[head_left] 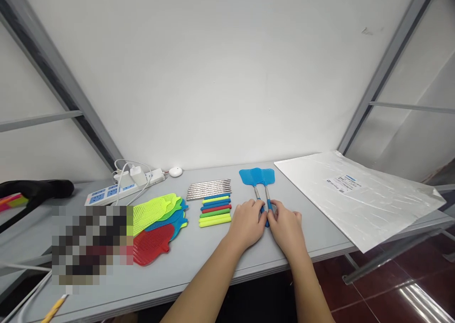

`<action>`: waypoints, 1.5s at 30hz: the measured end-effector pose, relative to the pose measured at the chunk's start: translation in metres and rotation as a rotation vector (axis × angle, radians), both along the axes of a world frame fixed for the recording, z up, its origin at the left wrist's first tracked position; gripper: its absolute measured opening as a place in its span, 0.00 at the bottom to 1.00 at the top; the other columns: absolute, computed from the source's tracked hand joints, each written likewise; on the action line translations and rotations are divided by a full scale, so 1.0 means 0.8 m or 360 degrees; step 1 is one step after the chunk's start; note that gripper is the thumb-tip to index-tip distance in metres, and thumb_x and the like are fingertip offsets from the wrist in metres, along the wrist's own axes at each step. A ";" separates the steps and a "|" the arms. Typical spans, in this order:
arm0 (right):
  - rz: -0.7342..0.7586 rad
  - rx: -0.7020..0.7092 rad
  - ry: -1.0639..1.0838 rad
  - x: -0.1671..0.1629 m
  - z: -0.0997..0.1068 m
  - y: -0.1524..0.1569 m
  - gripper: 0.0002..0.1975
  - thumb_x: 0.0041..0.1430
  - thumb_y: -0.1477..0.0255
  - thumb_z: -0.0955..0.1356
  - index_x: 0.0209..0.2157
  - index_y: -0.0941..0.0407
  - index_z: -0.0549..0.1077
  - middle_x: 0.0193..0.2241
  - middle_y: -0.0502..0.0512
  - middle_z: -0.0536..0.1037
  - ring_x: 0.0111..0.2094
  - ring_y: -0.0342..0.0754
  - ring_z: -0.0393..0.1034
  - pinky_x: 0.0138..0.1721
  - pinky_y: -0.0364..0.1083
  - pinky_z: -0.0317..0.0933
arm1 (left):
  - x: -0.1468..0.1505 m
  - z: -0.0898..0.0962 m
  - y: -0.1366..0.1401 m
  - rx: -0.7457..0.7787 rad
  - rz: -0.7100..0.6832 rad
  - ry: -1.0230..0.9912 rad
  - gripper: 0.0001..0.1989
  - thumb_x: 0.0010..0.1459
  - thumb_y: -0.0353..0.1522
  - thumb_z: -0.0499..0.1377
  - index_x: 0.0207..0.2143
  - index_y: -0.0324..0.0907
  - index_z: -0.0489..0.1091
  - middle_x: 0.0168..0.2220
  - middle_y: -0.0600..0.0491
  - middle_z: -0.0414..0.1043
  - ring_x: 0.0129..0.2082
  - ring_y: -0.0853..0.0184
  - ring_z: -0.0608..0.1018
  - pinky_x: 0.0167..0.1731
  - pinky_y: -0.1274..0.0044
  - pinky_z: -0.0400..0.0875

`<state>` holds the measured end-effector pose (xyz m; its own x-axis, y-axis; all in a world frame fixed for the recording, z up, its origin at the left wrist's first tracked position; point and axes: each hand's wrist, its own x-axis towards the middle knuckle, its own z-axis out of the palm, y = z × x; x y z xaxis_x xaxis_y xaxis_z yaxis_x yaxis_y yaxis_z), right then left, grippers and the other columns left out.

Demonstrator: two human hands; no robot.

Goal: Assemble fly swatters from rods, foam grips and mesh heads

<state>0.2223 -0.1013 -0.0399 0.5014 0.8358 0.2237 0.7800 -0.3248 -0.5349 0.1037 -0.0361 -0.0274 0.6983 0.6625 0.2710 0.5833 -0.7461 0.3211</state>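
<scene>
In the head view, grips the handles (269,205) of two blue swatters (256,176) lying on the table (206,254), one pinched in the left hand (247,223), one in the right hand (287,226). Has coloured tubes (215,213) and metal rods (209,189) to the left.

Metal rods (209,190), 7 o'clock: bright, shiny, smooth. Grip tubes (215,214), also 7: solid-coloured plastic, smooth, slight sheen. Loose swatter heads (152,244), 8 o'clock: thin plastic, perforated mesh. Blue swatters (256,176), 4 o'clock: plastic heads, shiny metal shafts, plastic grips. Flat package (377,199), just past 3: glossy, crinkled plastic wrap, label paper-like. Power strip (101,197), toward 8: smooth hard plastic. Tabletop (199,261), 6: smooth, mostly matt. Floor (384,285), 4: glossy tile.
</scene>
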 end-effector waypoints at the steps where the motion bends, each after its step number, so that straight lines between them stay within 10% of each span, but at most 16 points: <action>1: -0.0002 0.0000 0.0003 0.000 0.000 0.000 0.17 0.65 0.71 0.59 0.52 0.58 0.70 0.32 0.56 0.81 0.37 0.51 0.74 0.47 0.52 0.49 | 0.000 0.000 0.000 0.0001 -0.0001 -0.0002 0.14 0.67 0.36 0.47 0.50 0.47 0.67 0.44 0.50 0.72 0.43 0.59 0.74 0.41 0.68 0.65; 29: -0.0017 0.0204 0.0255 0.002 0.005 -0.006 0.20 0.66 0.69 0.54 0.51 0.57 0.71 0.18 0.49 0.74 0.29 0.52 0.73 0.48 0.52 0.55 | -0.007 0.006 -0.007 -0.0126 -0.0028 -0.0273 0.17 0.68 0.33 0.46 0.56 0.45 0.63 0.51 0.47 0.68 0.47 0.60 0.75 0.45 0.69 0.69; 36: -0.0069 0.0439 0.0408 -0.006 0.007 -0.016 0.21 0.66 0.66 0.55 0.50 0.56 0.72 0.15 0.46 0.65 0.18 0.49 0.60 0.24 0.45 0.55 | -0.110 0.014 -0.033 -0.0024 0.0002 -0.0680 0.11 0.67 0.31 0.48 0.45 0.46 0.70 0.46 0.48 0.69 0.45 0.63 0.74 0.46 0.72 0.69; 41: 0.0002 0.0536 0.0361 -0.037 0.005 -0.012 0.19 0.65 0.62 0.59 0.47 0.55 0.75 0.23 0.53 0.73 0.25 0.51 0.66 0.28 0.47 0.59 | -0.215 0.000 -0.041 0.0337 0.0497 -0.0924 0.08 0.64 0.29 0.53 0.41 0.46 0.71 0.42 0.49 0.71 0.44 0.60 0.73 0.44 0.68 0.69; 45: 0.0496 0.0428 0.0118 -0.089 0.033 0.008 0.16 0.66 0.64 0.60 0.46 0.52 0.75 0.32 0.55 0.77 0.33 0.51 0.70 0.36 0.48 0.62 | -0.259 -0.007 -0.040 0.0393 0.0778 -0.1014 0.07 0.63 0.29 0.54 0.40 0.46 0.72 0.40 0.50 0.72 0.43 0.59 0.72 0.46 0.66 0.67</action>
<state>0.1511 -0.0949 -0.0138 0.2566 0.8669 0.4275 0.7749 0.0798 -0.6270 -0.1038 -0.0684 -0.0332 0.0120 0.7204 0.6935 0.6215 -0.5487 0.5592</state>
